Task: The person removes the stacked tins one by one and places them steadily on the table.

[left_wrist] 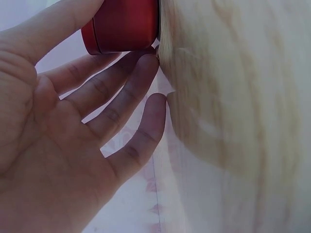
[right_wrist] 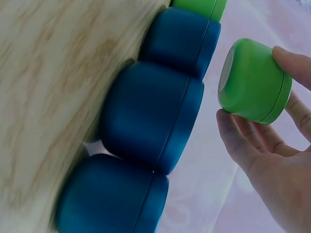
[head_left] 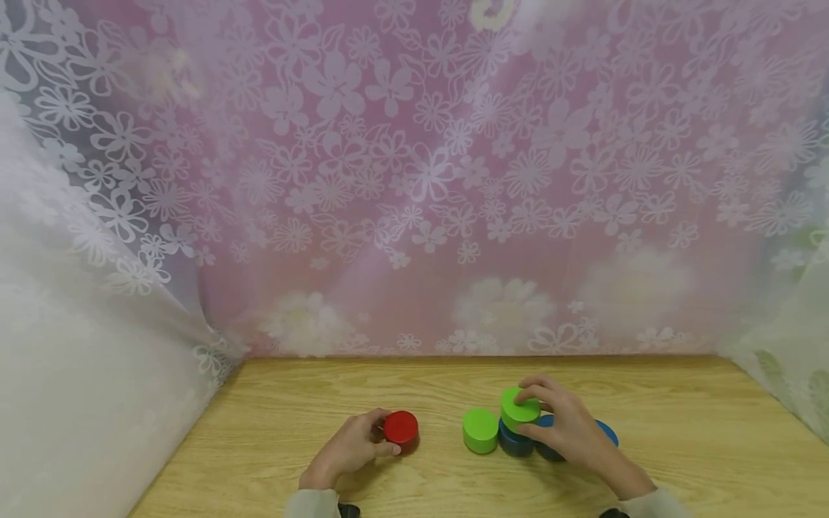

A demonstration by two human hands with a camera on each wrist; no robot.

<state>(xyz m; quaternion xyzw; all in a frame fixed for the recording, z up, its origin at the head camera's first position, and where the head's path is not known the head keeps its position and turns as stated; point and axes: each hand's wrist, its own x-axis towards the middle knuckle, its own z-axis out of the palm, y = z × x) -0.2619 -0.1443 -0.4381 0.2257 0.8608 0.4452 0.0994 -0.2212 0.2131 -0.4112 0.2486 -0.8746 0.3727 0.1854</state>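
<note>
Right hand (head_left: 570, 424) pinches a green round plastic puck (head_left: 520, 408) just above the blue round pucks (right_wrist: 150, 116), its flat faces level. Left hand (head_left: 352, 446) grips a red round puck (head_left: 401, 427) resting on the wooden surface (head_left: 680, 432), well apart.

Bare hands (head_left: 352, 446); light grey sleeves (head_left: 311, 502); dark wrist straps (head_left: 348, 510).

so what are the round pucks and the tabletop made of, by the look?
Red puck, green puck and blue pucks: probably painted wood or plastic; smooth satin colour, soft highlights, a thin seam line. Tabletop: light wood or wood-look laminate; visible grain.
</note>
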